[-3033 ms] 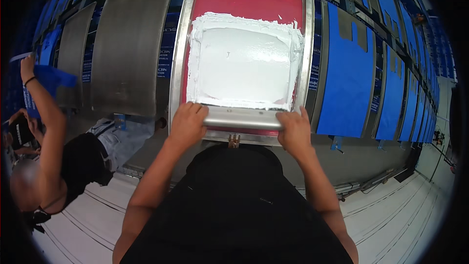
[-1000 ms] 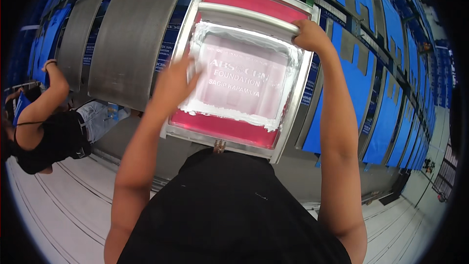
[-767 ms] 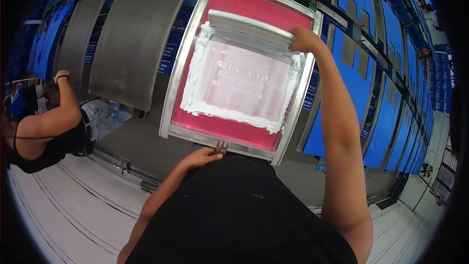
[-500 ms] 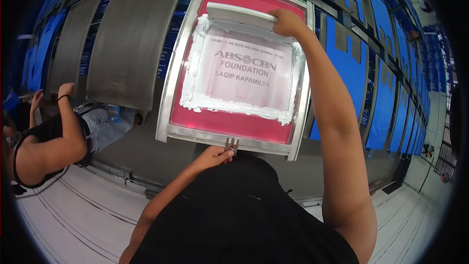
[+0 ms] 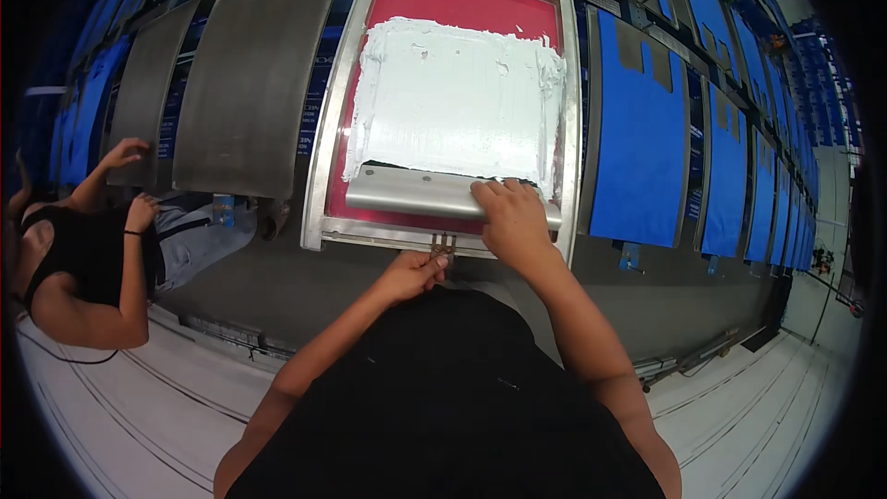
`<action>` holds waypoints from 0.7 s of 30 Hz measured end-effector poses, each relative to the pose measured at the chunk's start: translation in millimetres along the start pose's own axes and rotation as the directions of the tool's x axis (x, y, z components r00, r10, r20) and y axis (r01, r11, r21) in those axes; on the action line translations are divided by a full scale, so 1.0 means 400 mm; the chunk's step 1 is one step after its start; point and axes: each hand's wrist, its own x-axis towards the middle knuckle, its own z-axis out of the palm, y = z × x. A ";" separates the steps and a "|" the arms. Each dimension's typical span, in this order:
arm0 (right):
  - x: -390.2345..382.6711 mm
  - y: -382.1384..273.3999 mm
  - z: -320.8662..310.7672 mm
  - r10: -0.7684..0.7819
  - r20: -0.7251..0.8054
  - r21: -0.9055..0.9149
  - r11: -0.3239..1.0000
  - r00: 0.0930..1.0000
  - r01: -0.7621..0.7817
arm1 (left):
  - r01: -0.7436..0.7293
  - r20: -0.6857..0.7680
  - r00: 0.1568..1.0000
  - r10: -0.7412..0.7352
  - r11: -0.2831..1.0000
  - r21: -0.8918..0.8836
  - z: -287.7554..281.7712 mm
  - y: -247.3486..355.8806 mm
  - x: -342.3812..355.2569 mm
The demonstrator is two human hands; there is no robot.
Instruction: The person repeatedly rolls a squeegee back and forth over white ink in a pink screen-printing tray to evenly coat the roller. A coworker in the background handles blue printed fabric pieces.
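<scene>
A screen printing frame (image 5: 320, 166) with metal edges and red mesh (image 5: 443, 0) lies in front of me. White ink (image 5: 453, 97) covers most of the mesh in a thick, uneven-edged layer. My right hand (image 5: 516, 222) is closed on a metal squeegee (image 5: 407, 192), which lies across the near part of the screen at the ink's near edge. The squeegee's lower edge is hidden. My left hand (image 5: 413, 275) pinches the small metal bracket (image 5: 443, 245) at the middle of the frame's near side.
Bare grey platens (image 5: 254, 79) stand left of the frame. Platens carrying blue fabric (image 5: 637, 148) line the right side. A co-worker (image 5: 88, 268) in a black top is at the far left, hands near a grey platen. Pale floor (image 5: 139, 407) shows below.
My right hand has drawn the squeegee from the far side to the near side of the screen. White ink now covers the lettered area. My left hand stays on the bracket.
</scene>
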 end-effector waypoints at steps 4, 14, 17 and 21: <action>0.019 0.070 -0.049 0.028 -0.069 -0.042 0.999 0.997 -0.031 | 0.116 -0.160 0.983 -0.089 0.978 0.172 -0.003 -0.040 0.029; 0.055 0.393 -0.003 0.302 0.103 0.704 0.651 0.948 -0.284 | 0.152 -0.660 0.643 0.388 0.781 0.606 -0.178 0.183 -0.051; 0.109 0.417 0.052 0.342 0.096 0.876 0.417 0.935 -0.243 | 0.288 -0.791 0.431 0.435 0.764 0.577 -0.405 0.192 0.026; 0.109 0.406 0.034 0.411 0.131 0.939 0.240 0.902 -0.246 | -0.265 -0.728 0.581 0.365 0.930 0.254 -0.453 0.113 0.099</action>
